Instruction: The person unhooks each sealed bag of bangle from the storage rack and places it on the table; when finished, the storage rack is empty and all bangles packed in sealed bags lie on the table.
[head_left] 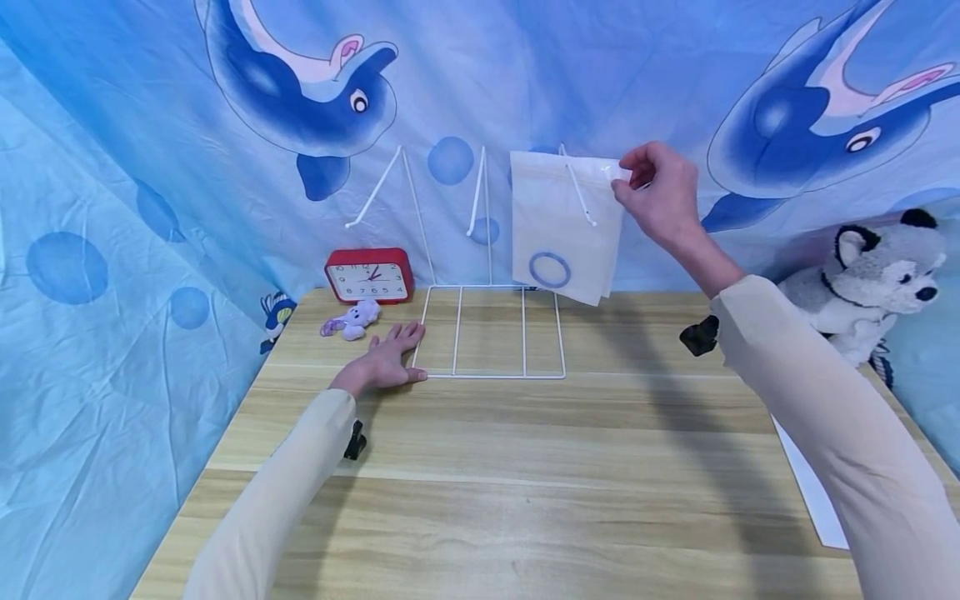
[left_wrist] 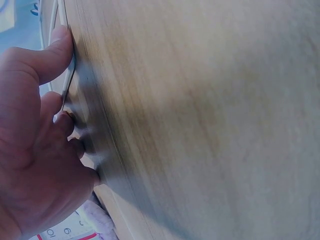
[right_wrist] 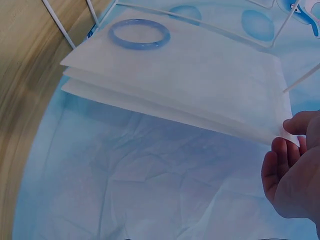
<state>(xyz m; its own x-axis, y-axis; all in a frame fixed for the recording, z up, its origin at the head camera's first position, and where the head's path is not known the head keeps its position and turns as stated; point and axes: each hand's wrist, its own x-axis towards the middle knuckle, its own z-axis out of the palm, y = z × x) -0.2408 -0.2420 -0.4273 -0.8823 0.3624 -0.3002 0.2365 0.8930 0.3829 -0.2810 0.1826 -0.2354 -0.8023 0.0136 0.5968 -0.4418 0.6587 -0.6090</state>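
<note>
At the right hook of a white wire rack hangs a stack of whitish translucent bags. My right hand pinches their upper right corner between thumb and fingers. In the right wrist view, the layered edges of the bags fan apart slightly. A blue ring shows low on the front bag; whether it lies inside cannot be told. My left hand rests with spread fingers on the rack's front left corner. In the left wrist view, the left hand's thumb touches the wire.
A red alarm clock and a small purple plush toy stand left of the rack. On the right sit a grey-and-white plush dog and a white sheet. A blue dolphin-print curtain hangs behind the wooden table.
</note>
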